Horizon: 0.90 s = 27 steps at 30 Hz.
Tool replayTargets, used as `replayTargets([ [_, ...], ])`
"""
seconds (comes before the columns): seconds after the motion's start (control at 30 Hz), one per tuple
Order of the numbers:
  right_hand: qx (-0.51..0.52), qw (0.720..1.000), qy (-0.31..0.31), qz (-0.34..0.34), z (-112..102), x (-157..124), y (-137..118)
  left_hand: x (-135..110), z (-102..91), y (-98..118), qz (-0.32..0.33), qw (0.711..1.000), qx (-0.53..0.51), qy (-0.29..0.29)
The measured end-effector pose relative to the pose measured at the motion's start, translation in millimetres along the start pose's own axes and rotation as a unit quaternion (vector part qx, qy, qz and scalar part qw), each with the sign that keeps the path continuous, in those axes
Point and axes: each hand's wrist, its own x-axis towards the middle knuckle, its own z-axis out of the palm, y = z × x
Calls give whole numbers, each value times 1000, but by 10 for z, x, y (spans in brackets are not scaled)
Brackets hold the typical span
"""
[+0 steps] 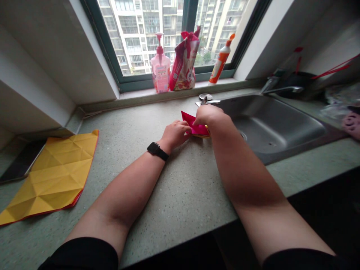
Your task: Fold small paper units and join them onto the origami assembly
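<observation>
So we're mid-fold here, or that's our read: the pink paper [200,130] sits on the speckled countertop [182,195], just left of the sink [281,122], with bits of yellow peeking out along its lower edge. Our left hand [176,133] is at the paper's left side, fingers curled in narrow against it — we can't tell if they're truly pinching or just pressing. Our right hand [210,114] comes in over the right end, one finger down on the pink face; the rest is tucked behind the back of the hand, so no clue about its grip. We'd guess the step is shaping or creasing a flap. Next move probably calls for a steady left hand and a firm right-hand press along the fold — nothing rushed. The creased yellow sheets [56,168] lie well apart on our left.
</observation>
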Motion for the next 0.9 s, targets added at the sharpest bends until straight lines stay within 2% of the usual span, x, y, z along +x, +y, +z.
replayTargets([
  [0.17, 1, 1000, -30, 1, 52, 38, 17, -6, 24, -5, 1, 999, 7, -31],
  [0.37, 23, 1000, -12, 0, 50, 50, 64, 15, 7, 33, 41, 997, 15, -64],
  [0.57, 26, 1000, -1, 8, 33, -19, -14, 47, 36, 29, 49, 995, 29, -84],
  [0.77, -6, 1000, -10, 20, 36, -72, -77, 68, 70, 20, 61, 993, 23, -95],
  [0.9, -13, 1000, -20, 21, 26, -93, -97, 86, 74, 16, 51, 995, -3, -81],
])
